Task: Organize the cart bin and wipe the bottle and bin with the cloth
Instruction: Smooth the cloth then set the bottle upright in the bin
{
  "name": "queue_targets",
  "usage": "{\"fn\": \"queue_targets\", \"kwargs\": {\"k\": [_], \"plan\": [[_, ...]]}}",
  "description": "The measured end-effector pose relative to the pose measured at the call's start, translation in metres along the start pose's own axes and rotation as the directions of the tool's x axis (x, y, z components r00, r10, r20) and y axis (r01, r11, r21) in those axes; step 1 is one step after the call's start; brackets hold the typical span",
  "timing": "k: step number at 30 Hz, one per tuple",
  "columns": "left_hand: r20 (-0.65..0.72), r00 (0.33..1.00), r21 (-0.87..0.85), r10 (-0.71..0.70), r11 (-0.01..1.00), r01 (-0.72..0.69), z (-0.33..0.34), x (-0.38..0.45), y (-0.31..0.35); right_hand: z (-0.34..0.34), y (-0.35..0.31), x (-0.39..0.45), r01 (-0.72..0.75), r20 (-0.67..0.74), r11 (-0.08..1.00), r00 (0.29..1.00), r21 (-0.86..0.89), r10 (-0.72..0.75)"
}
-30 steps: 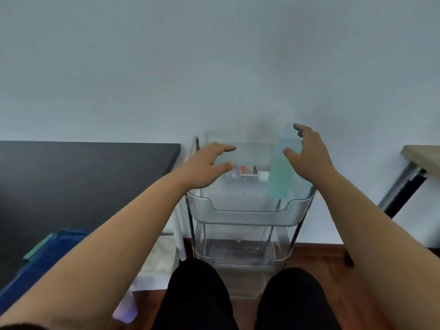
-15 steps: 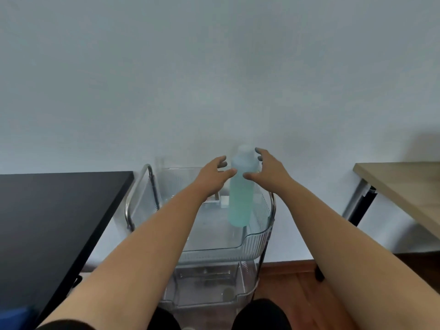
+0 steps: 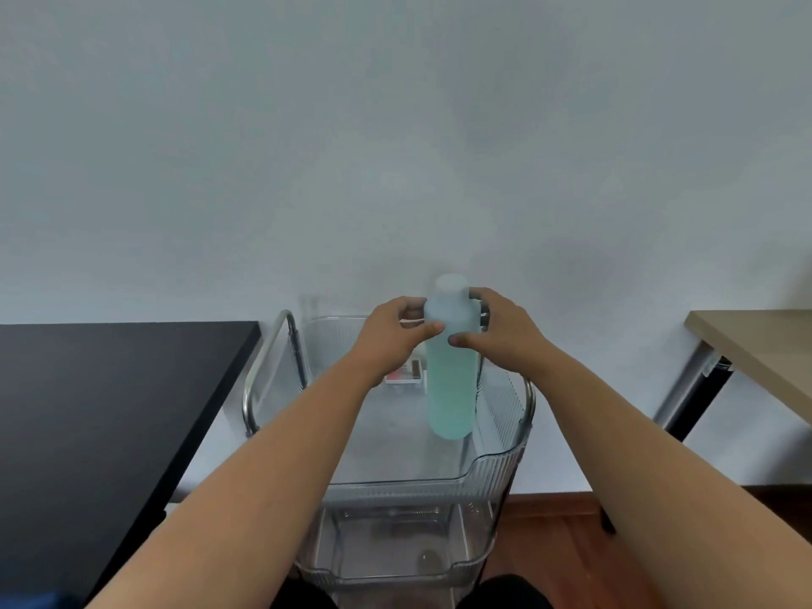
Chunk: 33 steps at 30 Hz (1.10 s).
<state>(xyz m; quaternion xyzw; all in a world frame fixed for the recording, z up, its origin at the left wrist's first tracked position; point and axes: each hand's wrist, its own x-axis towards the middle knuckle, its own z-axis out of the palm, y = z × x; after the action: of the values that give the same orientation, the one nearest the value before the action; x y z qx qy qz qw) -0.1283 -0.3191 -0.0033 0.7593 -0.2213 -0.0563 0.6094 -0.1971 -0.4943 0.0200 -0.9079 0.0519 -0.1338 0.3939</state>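
Both hands now closed around the tall pale-green translucent plastic bottle [image 3: 451,380], where half a second ago they only neared it, left hand [image 3: 391,334] and right hand [image 3: 501,329] wrapping its shoulder, bottle upright in the clear ribbed cart bin [image 3: 496,459], small red-and-white box [image 3: 406,374] behind, its print seemingly too blurred to read

Both hands clasp a pale green bottle [image 3: 451,380] standing upright in the clear top bin [image 3: 395,476] of a cart: the left hand [image 3: 392,334] and the right hand [image 3: 501,329] curl round its upper part. A small box [image 3: 406,374] lies behind. A black surface [image 3: 101,402] stands to the left.
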Motion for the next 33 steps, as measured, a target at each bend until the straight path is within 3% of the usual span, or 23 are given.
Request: {"fn": "queue_targets", "kwargs": {"k": [7,14,26,33], "plan": [[-0.114,0.993,0.064,0.016,0.998,-0.008,-0.071,-0.01,0.008,0.034,-0.048,0.021,0.027,0.143,0.984,0.988,0.176,-0.053],[-0.21,0.978,0.124,-0.023,0.991,0.05,-0.131,-0.01,-0.002,0.087,-0.085,0.051,0.012,0.271,0.975,0.96,0.222,-0.074],[-0.337,0.935,0.018,-0.111,0.992,0.124,-0.158,0.013,-0.048,0.139,-0.097,0.093,0.034,0.308,0.987,0.948,0.158,-0.082],[-0.317,0.942,0.043,-0.112,0.99,0.132,-0.157,0.029,-0.051,0.138,-0.092,0.108,0.056,0.302,0.992,0.949,0.116,-0.089]]}}
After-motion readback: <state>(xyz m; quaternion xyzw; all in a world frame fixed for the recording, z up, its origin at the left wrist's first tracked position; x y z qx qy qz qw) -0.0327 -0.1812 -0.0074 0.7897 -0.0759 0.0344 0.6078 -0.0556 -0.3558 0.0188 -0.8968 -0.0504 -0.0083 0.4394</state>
